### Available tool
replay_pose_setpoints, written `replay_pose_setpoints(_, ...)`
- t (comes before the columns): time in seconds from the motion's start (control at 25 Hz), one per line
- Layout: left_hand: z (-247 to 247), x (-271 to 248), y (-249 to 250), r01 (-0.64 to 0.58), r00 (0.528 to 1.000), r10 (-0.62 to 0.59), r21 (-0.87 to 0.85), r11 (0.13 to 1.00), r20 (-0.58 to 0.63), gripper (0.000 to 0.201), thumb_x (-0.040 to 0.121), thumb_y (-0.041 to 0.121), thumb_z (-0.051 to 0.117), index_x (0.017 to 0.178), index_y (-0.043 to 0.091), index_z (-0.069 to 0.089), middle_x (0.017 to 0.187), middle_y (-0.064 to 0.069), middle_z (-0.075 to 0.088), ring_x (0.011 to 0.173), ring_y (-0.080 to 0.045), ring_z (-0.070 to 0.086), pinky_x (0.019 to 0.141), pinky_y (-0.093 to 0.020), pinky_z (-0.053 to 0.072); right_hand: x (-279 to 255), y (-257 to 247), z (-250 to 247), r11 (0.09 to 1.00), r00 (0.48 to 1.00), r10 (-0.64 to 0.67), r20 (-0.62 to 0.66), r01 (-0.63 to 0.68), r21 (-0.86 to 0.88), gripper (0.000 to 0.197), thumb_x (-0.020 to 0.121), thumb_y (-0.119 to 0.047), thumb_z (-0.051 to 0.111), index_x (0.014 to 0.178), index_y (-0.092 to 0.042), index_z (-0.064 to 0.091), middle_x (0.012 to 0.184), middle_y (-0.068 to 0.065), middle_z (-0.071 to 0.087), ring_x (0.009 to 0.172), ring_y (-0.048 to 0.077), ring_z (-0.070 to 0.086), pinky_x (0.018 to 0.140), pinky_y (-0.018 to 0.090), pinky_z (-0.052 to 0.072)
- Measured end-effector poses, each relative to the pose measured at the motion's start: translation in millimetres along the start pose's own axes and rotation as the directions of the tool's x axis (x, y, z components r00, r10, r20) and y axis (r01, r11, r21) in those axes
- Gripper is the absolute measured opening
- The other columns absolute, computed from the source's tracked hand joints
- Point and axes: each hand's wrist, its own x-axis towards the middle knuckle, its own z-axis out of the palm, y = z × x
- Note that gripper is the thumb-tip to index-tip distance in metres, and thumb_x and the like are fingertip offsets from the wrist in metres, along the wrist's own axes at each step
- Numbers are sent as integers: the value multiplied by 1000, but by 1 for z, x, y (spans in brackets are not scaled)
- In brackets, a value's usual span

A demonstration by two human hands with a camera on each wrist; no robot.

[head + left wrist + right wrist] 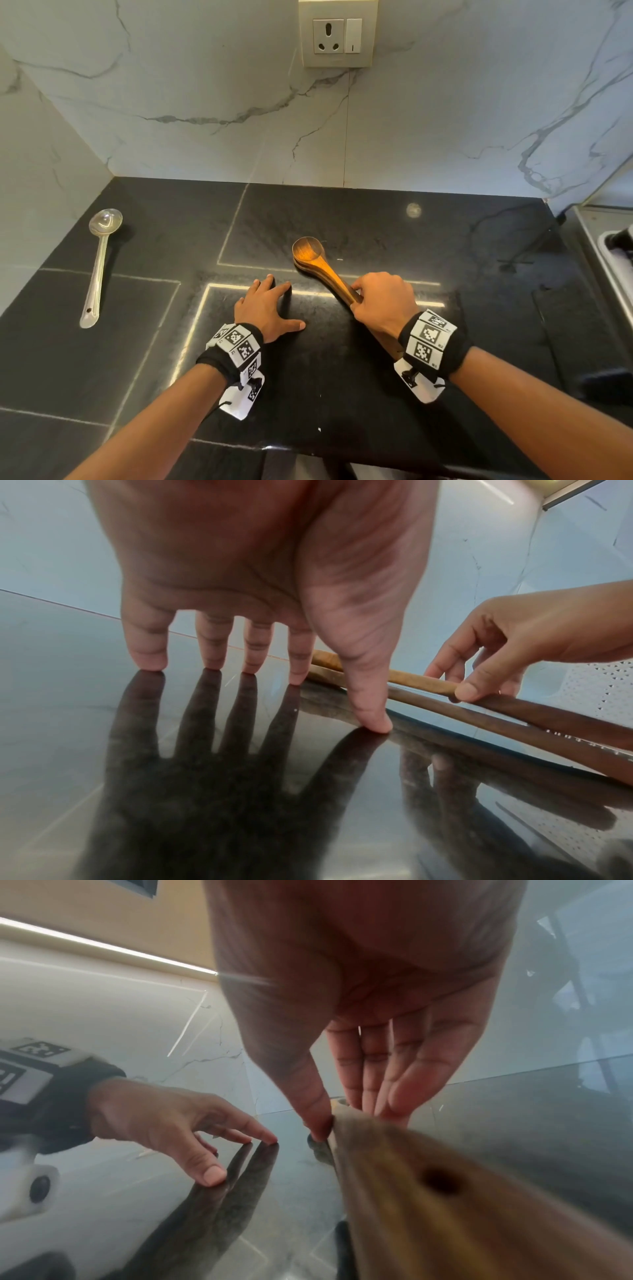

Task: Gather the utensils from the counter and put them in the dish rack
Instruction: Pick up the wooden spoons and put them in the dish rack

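**Right hand pinches the wooden spoons; steel ladle lies apart at the left**

Head view: On the black counter (342, 377) two wooden spoons (313, 257) lie stacked, bowls toward the marble wall, handles running back toward the person. The right hand (380, 301) pinches the handles partway along, fingers curled over the far side and thumb on the near side. The left hand (265, 308) rests just beside the spoons, fingers spread and straight, tips on the stone, holding nothing. A steel ladle (97, 267) lies well apart at the counter's left side, bowl toward the wall. At the right edge only a sliver of a steel sink surround (596, 240) and a white tray-like rim (608, 243) shows; what it holds cannot be told. A wall socket (337, 32) sits above.

Left wrist view: The left hand (260, 569) stands on its fingertips (150, 661) and thumb, fingers apart, mirrored in the glossy stone. Beyond the thumb, the right hand (514, 645) holds the upper spoon's handle (421, 681) between thumb and fingers; the lower handle lies under it.

Right wrist view: The right hand (359, 1015) has its thumb against one side of the blurred handle (411, 1177) and its fingers on the other, close together. The left hand (161, 1118) touches the counter nearby.
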Motion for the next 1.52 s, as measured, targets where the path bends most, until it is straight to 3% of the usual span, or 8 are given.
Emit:
replay_pose_setpoints(0.2, 0, -1, 0, 1, 1000, -1, -12, 1000, -12, 100, 65, 69, 71, 149, 40, 27, 163, 2, 13, 150, -25, 10, 116, -56, 22, 2, 0, 9, 999, 1000, 3, -1, -3, -50, 36, 82, -54, 59, 103, -26, 68, 87, -4, 69, 80, 18, 65, 70, 32, 53)
replay_pose_setpoints(0.56, -4, -2, 3, 7, 1000, -7, -13, 1000, -2, 100, 64, 67, 73, 148, 39, 28, 163, 2, 16, 150, -26, 11, 114, -57, 23, 6, -3, 10, 996, 997, 58, 52, -55, -73, 26, 82, -42, 66, 99, -23, 69, 83, -2, 66, 76, 19, 64, 72, 35, 57)
replay_pose_setpoints(0.8, -6, -4, 5, 8, 1000, -8, -14, 1000, -4, 99, 64, 66, 74, 148, 38, 30, 162, 2, 17, 150, -26, 11, 114, -57, 25, 3, -9, 12, 993, 997, 66, 39, -62, -103, 33, 84, -51, 65, 98, -21, 66, 86, 0, 66, 79, 21, 65, 75, 37, 57)
replay_pose_setpoints(1.04, -11, -3, 8, 28, 999, -28, -14, 1000, 21, 98, 61, 63, 78, 146, 37, 35, 159, 2, 24, 148, -26, 17, 112, -56, 30, 7, -7, 4, 991, 996, 85, 40, -81, -111, 27, 87, -40, 66, 100, -17, 65, 86, 2, 64, 85, 25, 65, 77, 38, 56)
replay_pose_setpoints(1.24, -24, 8, 41, -63, 998, 62, -22, 998, -14, 82, 65, 54, 80, 137, 34, 47, 143, 0, 46, 134, -25, 40, 104, -52, 42, 18, 54, -54, 976, 989, 137, -51, -143, -163, 20, 84, -34, 67, 100, -24, 73, 87, -1, 69, 82, 23, 65, 71, 33, 49)
replay_pose_setpoints(1.4, -32, 12, 108, -248, 968, 245, -75, 966, -49, 66, 67, 52, 77, 127, 33, 57, 133, 1, 54, 125, -24, 49, 103, -46, 43, 8, 122, -146, 960, 966, 147, -213, -191, -204, 27, 84, -41, 69, 106, -28, 75, 90, 1, 69, 78, 22, 59, 68, 30, 40)
replay_pose_setpoints(1.52, -39, 9, 181, -395, 919, 390, -104, 913, -62, 58, 70, 54, 74, 123, 35, 58, 130, 5, 55, 124, -20, 51, 103, -44, 44, -16, 174, -231, 933, 916, 163, -366, -265, -245, 26, 83, -41, 72, 105, -28, 75, 96, 5, 71, 88, 30, 64, 68, 31, 39)
